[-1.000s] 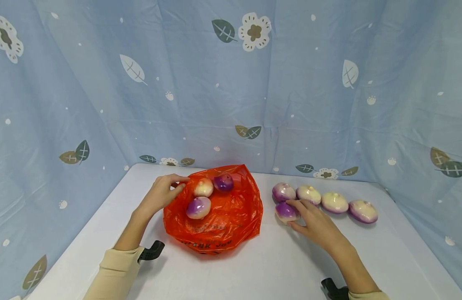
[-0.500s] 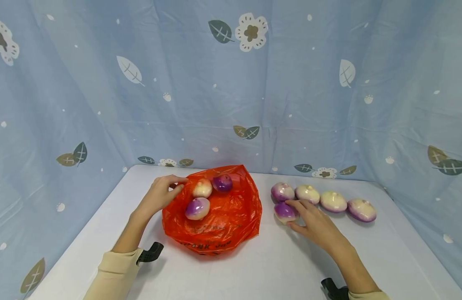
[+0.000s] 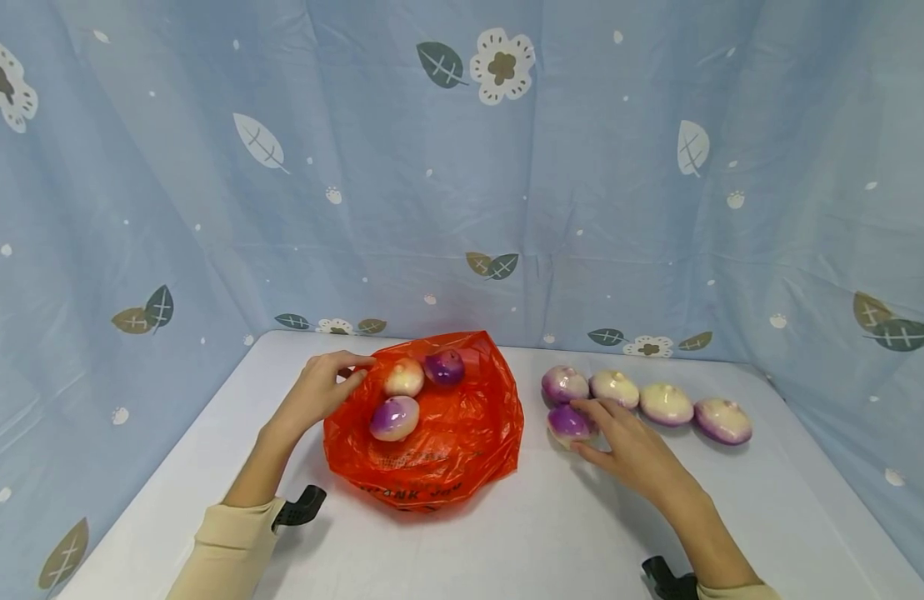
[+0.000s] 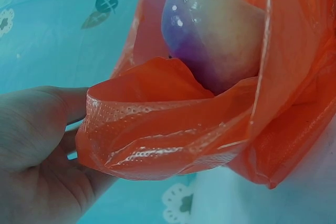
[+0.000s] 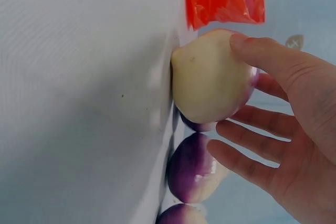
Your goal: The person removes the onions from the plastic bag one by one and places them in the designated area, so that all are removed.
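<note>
At the left edge of the red plastic bag, my left hand pinches its rim between thumb and fingers. The bag's mouth faces up, and three glossy purple-and-white onions lie in it: a pale one, a dark purple one and a two-toned one. To the right of the bag, my right hand holds another onion on the table, thumb on one side and fingers on the other. In the left wrist view, one onion shows behind the bag's folded rim.
Behind my right hand several more onions stand in a row, from a purple-topped one to the rightmost one. A blue patterned cloth hangs behind and beside the white table.
</note>
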Available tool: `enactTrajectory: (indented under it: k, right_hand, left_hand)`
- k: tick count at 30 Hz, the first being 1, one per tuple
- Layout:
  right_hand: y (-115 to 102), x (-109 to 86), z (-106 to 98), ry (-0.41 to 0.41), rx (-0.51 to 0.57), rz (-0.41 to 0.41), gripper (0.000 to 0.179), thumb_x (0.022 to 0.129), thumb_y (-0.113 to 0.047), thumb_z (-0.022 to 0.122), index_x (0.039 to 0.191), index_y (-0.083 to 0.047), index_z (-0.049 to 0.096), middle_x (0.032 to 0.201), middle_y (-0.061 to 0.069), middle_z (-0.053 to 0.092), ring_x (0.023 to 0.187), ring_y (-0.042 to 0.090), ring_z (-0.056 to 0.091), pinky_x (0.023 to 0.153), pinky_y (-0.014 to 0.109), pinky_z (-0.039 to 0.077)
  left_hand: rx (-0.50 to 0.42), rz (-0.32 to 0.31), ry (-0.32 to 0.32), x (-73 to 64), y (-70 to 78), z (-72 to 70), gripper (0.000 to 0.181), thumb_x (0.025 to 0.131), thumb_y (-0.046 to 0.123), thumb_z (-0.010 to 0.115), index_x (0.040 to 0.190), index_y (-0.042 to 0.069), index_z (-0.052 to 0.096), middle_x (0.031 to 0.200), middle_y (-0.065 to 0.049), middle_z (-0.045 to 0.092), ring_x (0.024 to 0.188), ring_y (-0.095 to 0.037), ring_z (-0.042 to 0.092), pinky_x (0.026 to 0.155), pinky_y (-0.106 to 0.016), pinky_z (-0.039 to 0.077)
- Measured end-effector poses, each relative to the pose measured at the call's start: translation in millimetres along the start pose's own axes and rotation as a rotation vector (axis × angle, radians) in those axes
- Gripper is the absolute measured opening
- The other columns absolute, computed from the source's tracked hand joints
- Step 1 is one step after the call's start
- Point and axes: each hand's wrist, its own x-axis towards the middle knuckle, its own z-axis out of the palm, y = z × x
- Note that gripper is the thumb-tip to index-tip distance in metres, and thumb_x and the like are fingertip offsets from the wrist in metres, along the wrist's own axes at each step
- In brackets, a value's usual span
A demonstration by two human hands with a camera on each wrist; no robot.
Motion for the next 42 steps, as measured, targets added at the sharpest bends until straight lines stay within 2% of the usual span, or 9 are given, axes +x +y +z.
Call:
enactTrajectory:
  k: [12,19,23,31,35,42]
  right_hand:
    - [-5.9,3.5,-3.9,0.022,-0.006,-0.004,0.062,0.082,-0.035,0.078,0.136,-0.016,0.055,0.129,0.019,0.06,0.114,0.034,0.063,0.09,0.053,0.055]
    - [-16.1,12.8,-6.1,0.036,0.024,-0.01,0.058,0.082,-0.037,0.078,0.133,-0.023,0.056,0.122,0.011,0.062,0.105,0.028,0.066,0.088,0.051,0.056]
    - [-23.4,18.3,-6.9,0.032,0.028,-0.012,0.056,0.082,-0.037,0.079,0.131,-0.02,0.058,0.119,0.01,0.064,0.105,0.028,0.066,0.089,0.052,0.056]
    - [-28.4,24.1,-4.5,0.046,-0.001,-0.029,0.059,0.082,-0.034,0.079,0.132,-0.013,0.058,0.127,0.016,0.062,0.116,0.036,0.061,0.095,0.055,0.052]
    - [-32.2,27.1,-4.0,0.034,0.019,-0.022,0.058,0.082,-0.034,0.079,0.133,-0.014,0.058,0.129,0.016,0.061,0.119,0.035,0.061,0.097,0.054,0.052]
    - [-45.0,33.3,-0.5,-0.003,0.018,-0.054,0.055,0.08,-0.032,0.08,0.13,-0.016,0.06,0.127,0.01,0.062,0.116,0.029,0.062,0.094,0.048,0.055]
  left_hand:
    - [0.011,0.002,0.002,0.0,-1.3,0.6,0.027,0.094,0.008,0.062,0.119,0.006,0.07,0.114,-0.015,0.072,0.096,-0.028,0.065,0.077,-0.04,0.061]
    - [0.023,0.014,0.009,-0.3,-2.3,0.5,0.027,0.094,0.008,0.062,0.119,0.006,0.071,0.113,-0.015,0.072,0.096,-0.029,0.065,0.078,-0.041,0.061]
    - [0.021,0.01,0.007,-0.4,-1.9,1.1,0.027,0.094,0.007,0.062,0.119,0.006,0.071,0.113,-0.014,0.072,0.096,-0.028,0.065,0.078,-0.04,0.061]
    - [0.009,0.009,0.003,0.7,0.5,0.5,0.027,0.094,0.008,0.061,0.119,0.006,0.07,0.113,-0.015,0.072,0.096,-0.029,0.065,0.076,-0.039,0.061]
    - [0.007,0.01,0.004,0.7,1.0,0.0,0.027,0.094,0.007,0.061,0.119,0.005,0.07,0.114,-0.015,0.072,0.097,-0.03,0.066,0.077,-0.04,0.061]
    - [0.005,0.001,0.0,0.7,0.0,0.5,0.027,0.094,0.007,0.061,0.119,0.006,0.07,0.114,-0.015,0.071,0.097,-0.029,0.065,0.077,-0.04,0.061]
